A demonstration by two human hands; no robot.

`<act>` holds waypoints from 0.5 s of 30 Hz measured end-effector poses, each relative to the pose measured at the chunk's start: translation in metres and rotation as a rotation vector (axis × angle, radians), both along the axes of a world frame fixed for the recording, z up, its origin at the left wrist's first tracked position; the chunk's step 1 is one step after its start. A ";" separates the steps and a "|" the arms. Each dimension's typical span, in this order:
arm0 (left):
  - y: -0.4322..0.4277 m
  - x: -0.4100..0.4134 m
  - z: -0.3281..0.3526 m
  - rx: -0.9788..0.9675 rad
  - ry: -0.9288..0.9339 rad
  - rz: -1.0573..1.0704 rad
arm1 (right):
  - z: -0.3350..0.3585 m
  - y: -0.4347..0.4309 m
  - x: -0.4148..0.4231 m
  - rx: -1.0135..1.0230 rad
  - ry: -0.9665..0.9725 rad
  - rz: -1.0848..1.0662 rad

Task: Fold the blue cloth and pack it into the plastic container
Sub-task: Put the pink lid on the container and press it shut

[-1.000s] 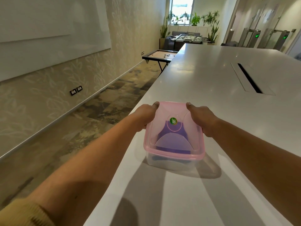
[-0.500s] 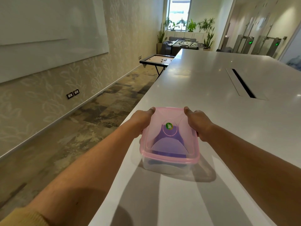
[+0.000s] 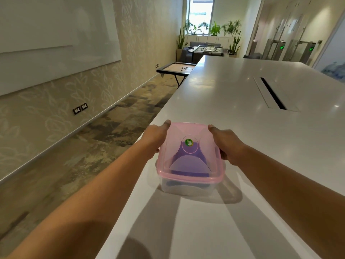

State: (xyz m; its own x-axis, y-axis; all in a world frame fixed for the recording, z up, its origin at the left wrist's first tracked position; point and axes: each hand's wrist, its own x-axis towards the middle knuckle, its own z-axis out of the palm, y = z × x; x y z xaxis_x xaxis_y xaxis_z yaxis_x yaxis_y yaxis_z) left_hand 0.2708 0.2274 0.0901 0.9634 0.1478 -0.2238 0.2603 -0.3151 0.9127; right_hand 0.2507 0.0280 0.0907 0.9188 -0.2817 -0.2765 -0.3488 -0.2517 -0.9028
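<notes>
A clear plastic container (image 3: 186, 187) stands on the white table (image 3: 242, 118) near its left edge, closed by a pink see-through lid (image 3: 188, 165) with a green sticker. The folded blue cloth (image 3: 186, 159) shows through the lid, inside the container. My left hand (image 3: 155, 138) grips the container's left side, thumb on the lid's far corner. My right hand (image 3: 226, 143) grips the right side the same way. The fingers of both hands are hidden under the rim.
The table's left edge (image 3: 149, 161) runs just beside the container, with carpeted floor below. A dark cable slot (image 3: 272, 94) lies in the table at the far right. A carrom board (image 3: 177, 68) and a foosball table (image 3: 207, 49) stand farther off.
The view has tilted a little, so the container sits slightly lower and left in the picture. Both hands keep the same hold on its sides.
</notes>
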 end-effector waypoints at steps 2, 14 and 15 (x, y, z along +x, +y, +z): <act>0.008 -0.017 -0.003 0.107 -0.063 -0.014 | -0.001 -0.002 -0.026 -0.018 -0.011 0.015; 0.008 -0.086 -0.026 0.082 -0.185 0.087 | -0.032 0.016 -0.106 0.019 -0.189 -0.050; 0.008 -0.086 -0.026 0.058 -0.178 0.095 | -0.032 0.015 -0.105 0.027 -0.197 -0.052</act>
State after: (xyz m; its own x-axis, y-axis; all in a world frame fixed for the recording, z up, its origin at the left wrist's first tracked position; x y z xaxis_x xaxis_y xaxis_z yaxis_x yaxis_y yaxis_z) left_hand 0.1849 0.2353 0.0641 0.9681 0.2474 -0.0396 0.1275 -0.3504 0.9279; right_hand 0.1456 0.0434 0.0583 0.9403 -0.3252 -0.1007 -0.1765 -0.2125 -0.9611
